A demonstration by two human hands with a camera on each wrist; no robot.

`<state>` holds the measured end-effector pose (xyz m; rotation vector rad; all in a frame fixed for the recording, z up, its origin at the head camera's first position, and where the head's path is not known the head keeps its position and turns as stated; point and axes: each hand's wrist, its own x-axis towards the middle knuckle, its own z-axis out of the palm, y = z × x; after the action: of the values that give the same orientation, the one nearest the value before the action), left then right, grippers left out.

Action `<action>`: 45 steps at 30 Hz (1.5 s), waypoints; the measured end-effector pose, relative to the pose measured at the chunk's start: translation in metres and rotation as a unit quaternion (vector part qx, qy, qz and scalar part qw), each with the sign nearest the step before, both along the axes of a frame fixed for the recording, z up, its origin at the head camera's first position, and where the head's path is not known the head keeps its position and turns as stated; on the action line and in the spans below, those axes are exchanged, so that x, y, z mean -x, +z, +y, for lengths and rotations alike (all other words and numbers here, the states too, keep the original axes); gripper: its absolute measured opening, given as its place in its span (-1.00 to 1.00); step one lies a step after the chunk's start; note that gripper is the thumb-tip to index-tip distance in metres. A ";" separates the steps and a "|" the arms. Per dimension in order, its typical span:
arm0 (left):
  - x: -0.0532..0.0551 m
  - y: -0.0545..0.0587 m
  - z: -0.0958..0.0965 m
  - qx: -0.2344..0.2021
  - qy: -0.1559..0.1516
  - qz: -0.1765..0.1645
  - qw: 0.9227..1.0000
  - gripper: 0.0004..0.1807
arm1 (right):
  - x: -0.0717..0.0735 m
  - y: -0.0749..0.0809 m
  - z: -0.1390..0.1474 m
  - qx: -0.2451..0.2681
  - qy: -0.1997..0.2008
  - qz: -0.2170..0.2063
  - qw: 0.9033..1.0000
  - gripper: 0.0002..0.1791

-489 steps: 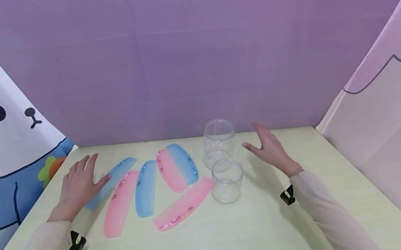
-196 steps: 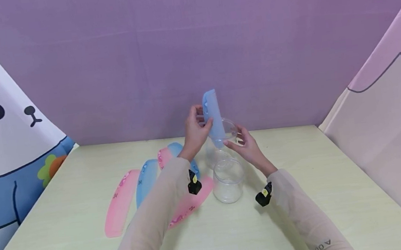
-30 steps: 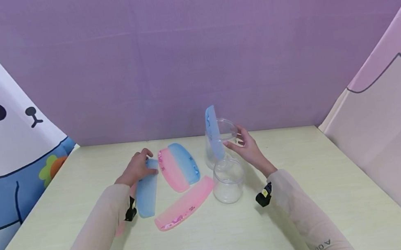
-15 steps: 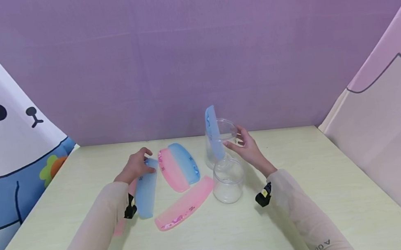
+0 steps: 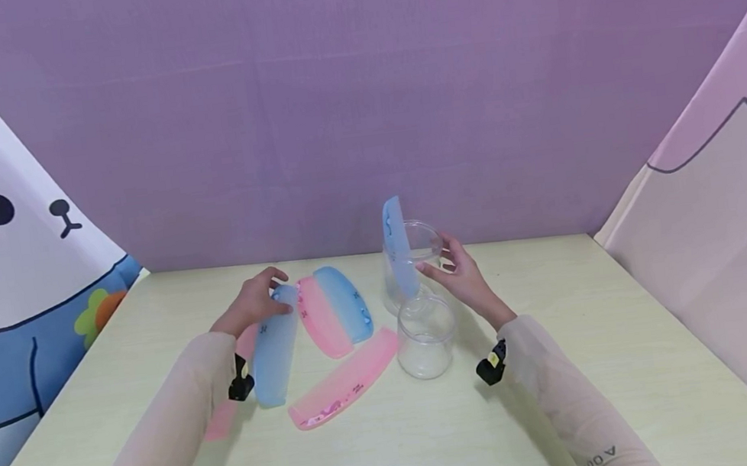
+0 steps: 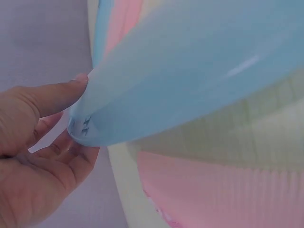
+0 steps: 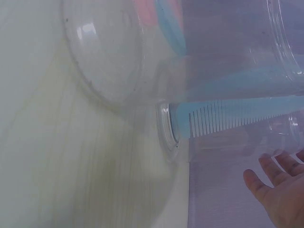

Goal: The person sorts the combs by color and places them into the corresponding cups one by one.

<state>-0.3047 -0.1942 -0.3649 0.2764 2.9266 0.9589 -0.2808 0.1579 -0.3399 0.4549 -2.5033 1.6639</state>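
My left hand (image 5: 253, 302) pinches the upper end of a blue comb (image 5: 274, 367) between thumb and fingers. In the left wrist view this comb (image 6: 190, 85) is tilted, its near part raised over a pink comb (image 6: 213, 190). My right hand (image 5: 465, 280) holds the right side of the rear clear jar (image 5: 425, 231), thumb toward the front and fingers behind. Another blue comb (image 5: 393, 219) stands leaning inside that jar, its top above the rim; its teeth show through the wall in the right wrist view. A shorter clear jar (image 5: 426, 350) stands in front.
A pink comb (image 5: 321, 320) and a blue comb (image 5: 347, 305) lie side by side mid-table. Closer to me, a pink comb (image 5: 342, 382) lies slanted toward the front jar. My left forearm partly hides one more pink comb (image 5: 220, 422). A purple cloth (image 5: 332, 115) backs the table.
Since the first frame, the leftmost blue comb has gone into the rear jar. Over the last second my left hand has raised the second blue comb's far end slightly; my right hand has stayed put.
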 end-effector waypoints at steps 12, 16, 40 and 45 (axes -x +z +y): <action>0.000 0.017 -0.002 -0.037 -0.015 -0.007 0.999 -0.42 | 0.000 0.000 0.000 0.003 0.002 0.006 1.000 -0.19; -0.001 0.023 -0.004 -0.056 -0.020 -0.013 0.998 -0.46 | 0.000 0.000 0.000 0.005 0.003 0.007 1.000 -0.19; -0.005 0.057 -0.004 -0.111 -0.045 -0.014 0.993 -0.54 | -0.001 0.001 0.000 -0.003 -0.002 0.004 1.000 -0.19; -0.006 0.064 0.000 -0.127 -0.043 0.013 0.991 -0.54 | 0.000 0.000 0.000 -0.006 -0.005 0.003 1.000 -0.19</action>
<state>-0.2989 -0.1937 -0.3011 0.4257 2.7852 1.3236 -0.2804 0.1575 -0.3397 0.4489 -2.5075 1.6431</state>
